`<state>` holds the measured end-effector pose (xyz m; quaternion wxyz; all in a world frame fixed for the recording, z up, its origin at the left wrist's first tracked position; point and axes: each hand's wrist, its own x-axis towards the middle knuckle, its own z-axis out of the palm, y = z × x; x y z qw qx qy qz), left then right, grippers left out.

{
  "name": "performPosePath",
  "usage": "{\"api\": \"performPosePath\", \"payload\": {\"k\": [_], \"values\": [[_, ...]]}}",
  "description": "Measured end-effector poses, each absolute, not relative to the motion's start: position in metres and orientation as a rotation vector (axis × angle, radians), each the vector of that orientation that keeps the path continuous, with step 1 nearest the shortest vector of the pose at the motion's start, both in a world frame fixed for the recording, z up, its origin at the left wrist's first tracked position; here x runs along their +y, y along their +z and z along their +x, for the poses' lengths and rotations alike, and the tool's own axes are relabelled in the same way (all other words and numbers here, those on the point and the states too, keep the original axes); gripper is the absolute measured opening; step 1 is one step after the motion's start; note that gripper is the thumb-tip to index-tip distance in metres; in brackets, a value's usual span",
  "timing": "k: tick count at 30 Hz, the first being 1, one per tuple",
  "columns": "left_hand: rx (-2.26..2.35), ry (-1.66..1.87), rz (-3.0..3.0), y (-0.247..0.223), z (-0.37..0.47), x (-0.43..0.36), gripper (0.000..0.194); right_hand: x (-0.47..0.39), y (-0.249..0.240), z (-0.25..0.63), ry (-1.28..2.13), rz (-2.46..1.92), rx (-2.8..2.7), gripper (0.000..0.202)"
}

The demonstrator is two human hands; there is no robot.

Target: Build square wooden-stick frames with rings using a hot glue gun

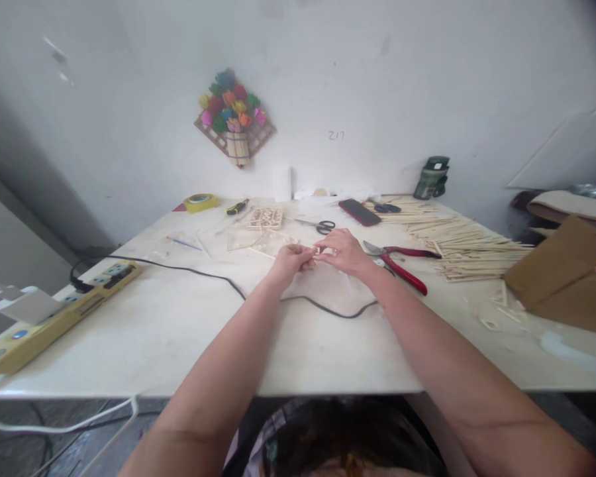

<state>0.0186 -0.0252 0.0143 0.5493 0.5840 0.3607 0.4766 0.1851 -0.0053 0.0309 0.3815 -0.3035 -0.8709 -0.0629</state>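
Over the middle of the table, my left hand (293, 260) and my right hand (344, 251) meet with their fingertips close together. Both are closed in a pinch around a small pale piece (318, 251), mostly covered by the fingers and too small to name. Just right of my right hand lie red-handled pruning shears (402, 273). Black-handled scissors (324, 227) rest behind the hands. Farther back on the left sits a flat lattice panel of small wooden sticks (265, 218).
Many thin wooden sticks (469, 245) spread across the right side, beside a cardboard box (566, 271). A black cable (193, 270) runs from the yellow power strip (87, 301) past the hands. Yellow tape (200, 203), a dark phone (359, 212) and a green jar (431, 179) stand farther back.
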Motion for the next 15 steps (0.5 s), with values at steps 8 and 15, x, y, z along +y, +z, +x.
{"api": "performPosePath", "payload": {"k": [8, 15], "values": [[0.797, 1.076, 1.283, 0.011, 0.027, -0.031, 0.034, -0.008, 0.039, 0.193, -0.007, -0.799, -2.223, 0.011], [0.734, 1.068, 1.205, 0.014, 0.025, -0.032, 0.026, -0.010, 0.042, 0.194, -0.012, -0.819, -2.226, 0.010]]}}
